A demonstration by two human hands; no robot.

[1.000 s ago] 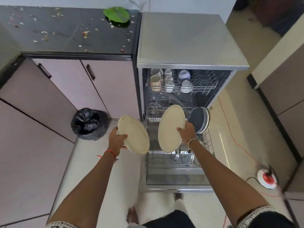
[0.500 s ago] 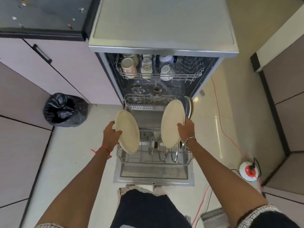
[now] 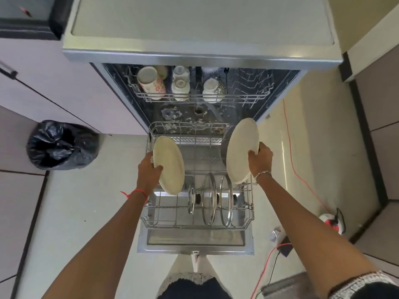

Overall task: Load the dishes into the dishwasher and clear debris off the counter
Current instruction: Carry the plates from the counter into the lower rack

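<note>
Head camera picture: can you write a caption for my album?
Left hand and right hand hold the left plate and right plate over the rack, near three lids.

We see one cream round ceramic plate (image 3: 170, 165) and a second cream plate (image 3: 239, 149), a white cup with pink flower pattern (image 3: 151, 83), a shiny black plastic bag (image 3: 62, 145) and a thin red cable (image 3: 295, 169).

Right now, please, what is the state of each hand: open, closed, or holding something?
The left hand is closed, holding the left cream plate by its rim.
The right hand is closed, holding the right cream plate by its rim.
</note>
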